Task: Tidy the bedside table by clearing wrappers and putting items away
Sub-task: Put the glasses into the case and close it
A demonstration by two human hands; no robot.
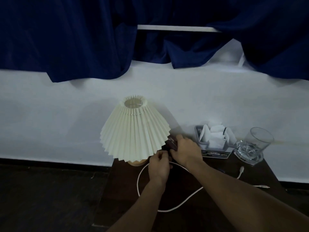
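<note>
Head view, dim light. Blue curtain (83, 39) hangs over a white wall (50, 123); below it is the dark tabletop (123, 198). On the tabletop: a pleated cream lamp (133, 129) at the left rear, a white cable (138, 178) looped loosely across the middle, a grey tray (197, 131) of white sachets at the right rear, and a cut-glass tumbler (254, 146) just beside the tray. Task item: a dark packet (172, 143) with pale lettering, held up against the lower edge of the lamp shade. It is possibly a wrapper or a slim box; too dark to say. Right hand (185, 151) grips it, fingers curled over its right side. Left hand (158, 164) sits at the packet's lower end with fingers curled as if pinching; cannot tell whether it actually has hold of the packet. Judgement: the packet looks light and thin and is likely to flex or crumple, so a hold across its width near the middle suits it. Keep it off the shade, whose pleats would dent easily.
</note>
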